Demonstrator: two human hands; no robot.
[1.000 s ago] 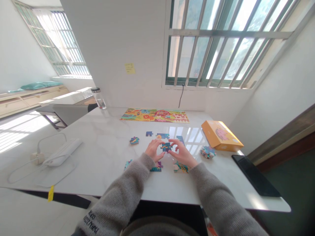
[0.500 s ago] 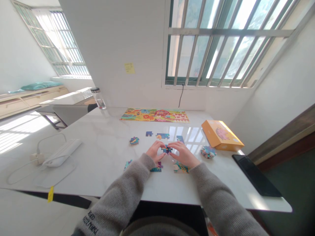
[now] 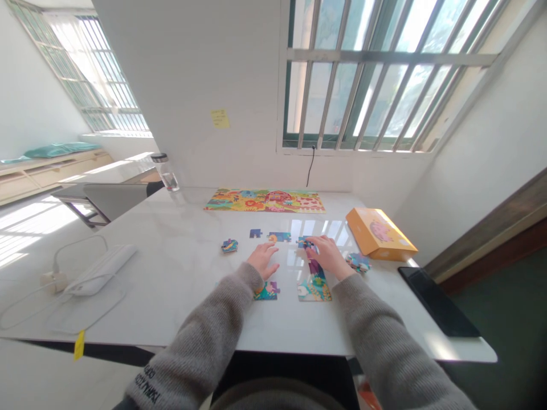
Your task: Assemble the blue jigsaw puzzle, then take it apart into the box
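My right hand [image 3: 328,255] has its fingertips on a dark blue jigsaw piece [image 3: 302,242] at the upper right of the loose layout. Below that hand, joined pieces [image 3: 315,289] with green and purple patterns run down to the layout's lower right. My left hand [image 3: 262,261] hovers over the table with fingers apart and nothing in them. Near its wrist lie other joined pieces [image 3: 267,291], partly covered by the sleeve. Beyond the hands are a joined blue and orange strip [image 3: 280,237] and a single blue piece [image 3: 255,233].
Small piles of pieces lie left [image 3: 229,245] and right [image 3: 358,262]. A finished long puzzle [image 3: 265,200] lies by the wall. An orange box [image 3: 380,232] and black tablet [image 3: 436,302] sit at right; a power strip [image 3: 102,270] with cables and a bottle [image 3: 166,172] at left.
Both hands were together around a jigsaw piece at the middle. My right hand has carried it up and right to the layout's corner; my left hand has let go and opened.
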